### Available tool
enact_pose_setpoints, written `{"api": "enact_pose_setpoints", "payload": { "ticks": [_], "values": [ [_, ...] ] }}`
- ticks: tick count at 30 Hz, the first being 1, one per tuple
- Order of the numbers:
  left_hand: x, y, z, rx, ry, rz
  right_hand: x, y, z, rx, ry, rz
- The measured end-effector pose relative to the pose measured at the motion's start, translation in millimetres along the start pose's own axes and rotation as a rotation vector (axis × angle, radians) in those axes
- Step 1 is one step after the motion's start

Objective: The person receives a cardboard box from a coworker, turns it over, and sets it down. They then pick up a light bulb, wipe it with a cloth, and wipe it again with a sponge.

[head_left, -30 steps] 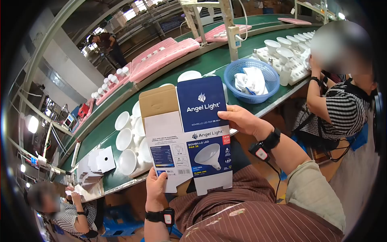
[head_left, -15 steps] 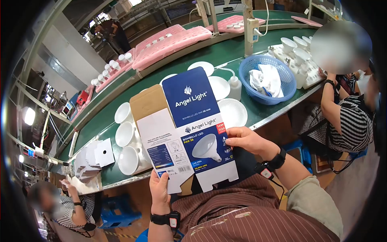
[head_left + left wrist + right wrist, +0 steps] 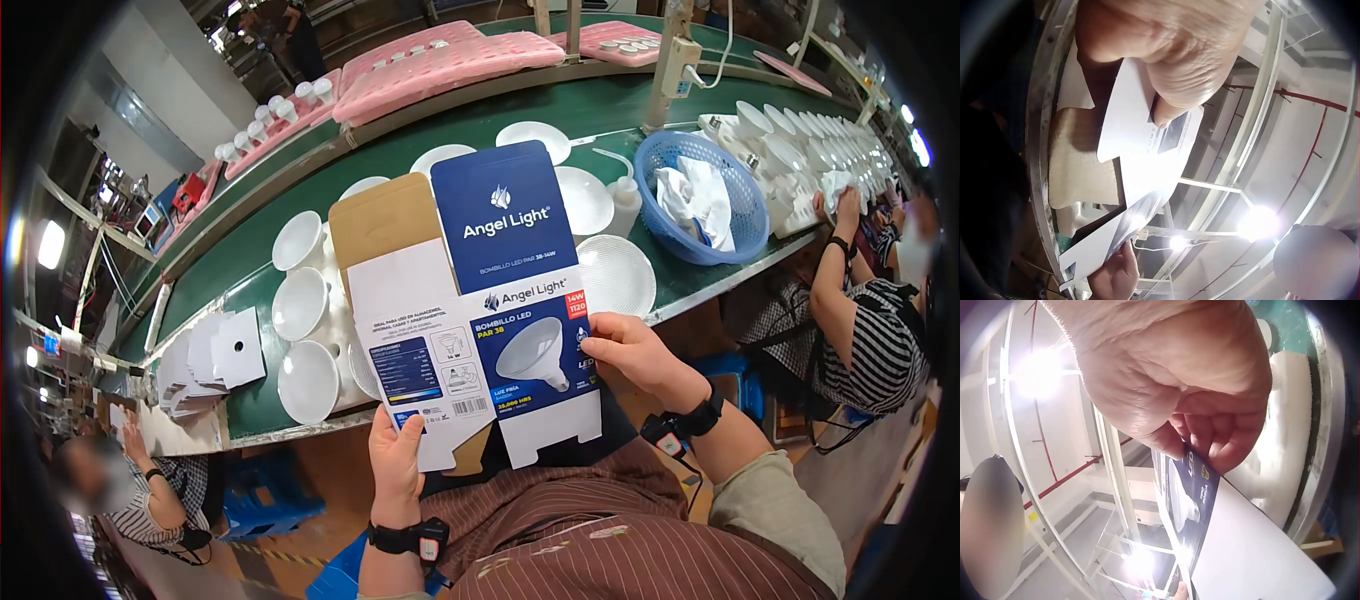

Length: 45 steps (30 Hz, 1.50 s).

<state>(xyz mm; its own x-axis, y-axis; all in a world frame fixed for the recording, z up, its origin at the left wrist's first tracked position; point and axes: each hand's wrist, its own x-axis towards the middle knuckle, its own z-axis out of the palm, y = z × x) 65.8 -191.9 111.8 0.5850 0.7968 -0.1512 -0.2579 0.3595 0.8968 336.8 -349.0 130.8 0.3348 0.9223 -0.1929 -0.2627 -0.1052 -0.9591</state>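
Observation:
An unglued-looking bulb carton [image 3: 530, 360], blue and white with "Angel Light" lettering and a printed lamp, stands upright before me with its top and bottom flaps extended. My left hand [image 3: 397, 455] pinches its lower left corner, thumb on the printed white panel. At the right edge of the lamp panel, my right hand [image 3: 645, 360] grips the card with the thumb in front. The left wrist view shows the carton [image 3: 1147, 156] bent along a crease below the hand [image 3: 1172, 44]. In the right wrist view, fingers curl behind the carton [image 3: 1200, 500].
White lamps [image 3: 300, 305] sit on foam behind the carton's left side. Beyond its right side are a ribbed lamp [image 3: 620, 275], a squeeze bottle [image 3: 625, 205] and a blue basket [image 3: 690, 250] holding cloths. White cards [image 3: 215, 355] lie at left. People sit on both sides.
My right hand has slid from the blue top flap down to the lamp panel's side edge. The carton tilted, then straightened. The head view has shifted; the left hand keeps its corner.

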Motion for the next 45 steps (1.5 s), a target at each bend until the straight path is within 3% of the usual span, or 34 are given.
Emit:
{"api": "enact_pose_setpoints", "payload": {
  "ticks": [5,11,17,18,31,45],
  "values": [
    [-2,2,-3,-0.030,0.027,-0.016,0,-4,8,0.035,-0.007,0.046],
    [-5,-2,-8,-0.042,0.051,-0.007,-1,0,3,-0.153,-0.047,0.059],
    [-7,-5,-8,-0.008,0.108,0.030,-2,4,10,0.069,-0.087,0.055],
    [-6,-6,-8,-0.023,0.097,0.046,-3,2,6,-0.019,-0.119,0.095],
    [-5,-7,-8,-0.010,0.092,0.055,-2,14,7,0.107,-0.133,0.077],
    [-8,-7,-8,0.004,0.119,0.042,-2,8,6,0.043,-0.130,0.076]
  ]
}}
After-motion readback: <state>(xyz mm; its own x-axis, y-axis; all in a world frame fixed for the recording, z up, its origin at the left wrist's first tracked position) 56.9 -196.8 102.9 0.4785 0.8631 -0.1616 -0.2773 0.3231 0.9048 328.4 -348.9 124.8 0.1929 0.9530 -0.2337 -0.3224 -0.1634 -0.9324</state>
